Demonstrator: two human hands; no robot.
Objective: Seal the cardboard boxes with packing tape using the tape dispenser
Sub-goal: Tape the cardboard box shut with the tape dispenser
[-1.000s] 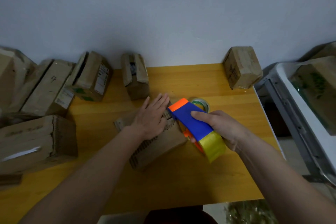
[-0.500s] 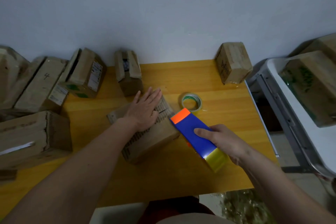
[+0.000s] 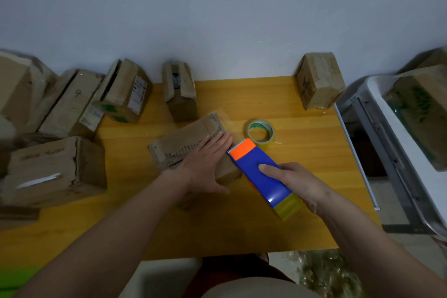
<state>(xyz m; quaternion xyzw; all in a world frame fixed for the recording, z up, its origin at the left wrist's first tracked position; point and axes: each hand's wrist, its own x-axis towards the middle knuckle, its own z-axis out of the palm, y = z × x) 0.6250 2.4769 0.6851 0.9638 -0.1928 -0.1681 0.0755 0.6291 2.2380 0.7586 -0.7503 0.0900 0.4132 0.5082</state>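
Observation:
A long cardboard box (image 3: pixel 183 143) lies at an angle in the middle of the yellow table (image 3: pixel 242 230). My left hand (image 3: pixel 205 164) presses flat on the box's near right end, fingers straight. My right hand (image 3: pixel 295 181) grips a tape dispenser (image 3: pixel 261 174) with a blue body, an orange toothed front and a yellow rear. The dispenser's orange tip sits just right of the box's right end, beside my left fingertips. A loose roll of clear tape (image 3: pixel 260 132) lies on the table just beyond the dispenser.
Several cardboard boxes stand along the left and back: a large one (image 3: pixel 55 169), a labelled one (image 3: pixel 125 92), a small one (image 3: pixel 180 92), another at the back right (image 3: pixel 319 80). A white appliance (image 3: pixel 396 143) bearing a box stands right of the table.
My left hand has slid from the box's far end toward its near right end. My right hand has brought the dispenser back a little, its tip now beside the box end.

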